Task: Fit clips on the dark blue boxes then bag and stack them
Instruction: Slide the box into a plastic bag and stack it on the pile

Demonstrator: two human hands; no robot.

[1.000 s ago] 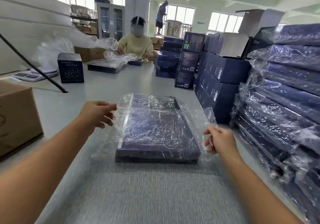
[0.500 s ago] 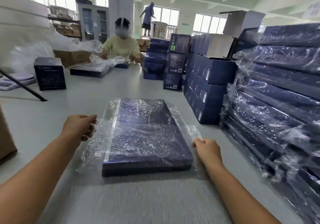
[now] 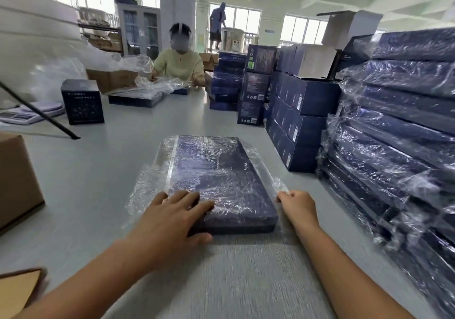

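Observation:
A flat dark blue box (image 3: 221, 178) lies on the grey table (image 3: 98, 170) inside a clear plastic bag (image 3: 147, 185), whose loose edge spreads out to the left. My left hand (image 3: 172, 217) presses flat on the box's near left corner, fingers straight. My right hand (image 3: 296, 204) pinches the bag's edge at the box's near right corner. A tall stack of bagged blue boxes (image 3: 398, 134) stands at the right.
Stacks of unbagged blue boxes (image 3: 300, 111) stand beyond the box at right. A brown carton (image 3: 17, 178) sits at the left edge, a small dark cube box (image 3: 82, 101) and a scale (image 3: 22, 114) farther back. Another person (image 3: 179, 64) works at the table's far end.
My left hand let go of the bag's left edge and moved right onto the box top. My right hand stays pinched on the bag at the right corner.

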